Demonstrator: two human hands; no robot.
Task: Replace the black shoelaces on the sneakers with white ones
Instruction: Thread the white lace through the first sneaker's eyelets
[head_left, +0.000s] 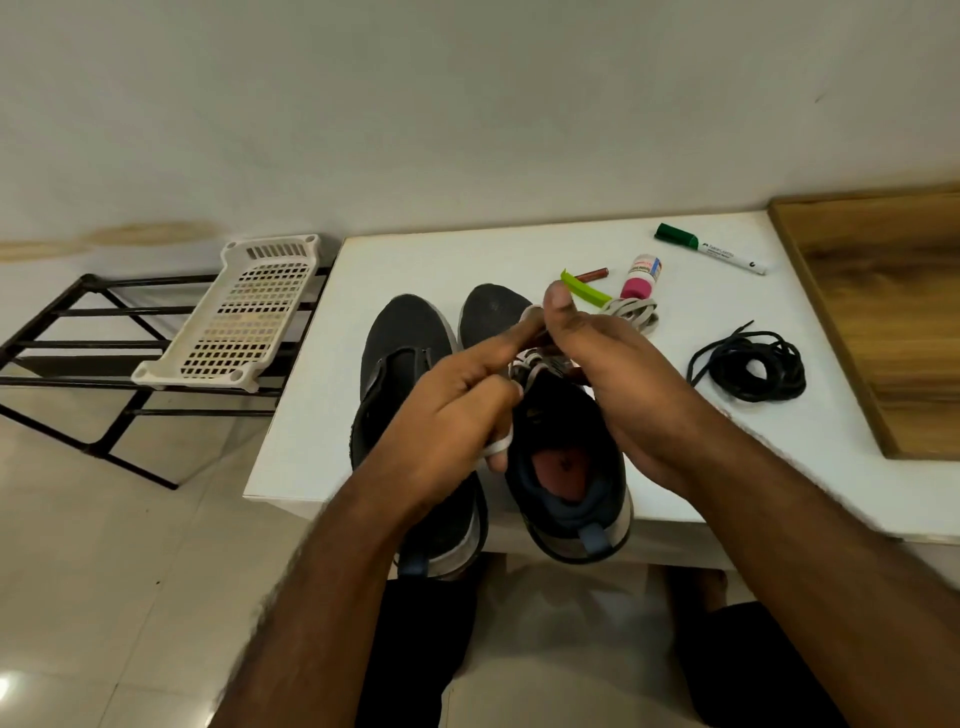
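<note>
The sneakers stand side by side on the white surface (717, 457), toes pointing away from the person, heels at the near edge. The left sneaker (400, 343) is partly covered by the left forearm. The right sneaker (566, 467) has a white lace (524, 361) partly threaded through its eyelets. The left hand (447, 415) is curled round one strand of that lace, which loops out beneath its fingers near the shoe's opening. The right hand (613, 364) pinches the lace above the tongue, thumb raised. Both hands sit over the right sneaker.

To the right on the surface, well apart from the shoes, lie the black laces (748, 366) in a loose coil. Behind the right hand lies a second bundled white lace (636, 312), beside a small pink-capped bottle (641, 278), a green strip (584, 291), a small reddish tube (592, 274) and a green-capped marker (711, 248). A wooden board (883, 312) adjoins the surface at the right. At the left, a white perforated tray (239, 317) rests on a black metal rack (78, 343).
</note>
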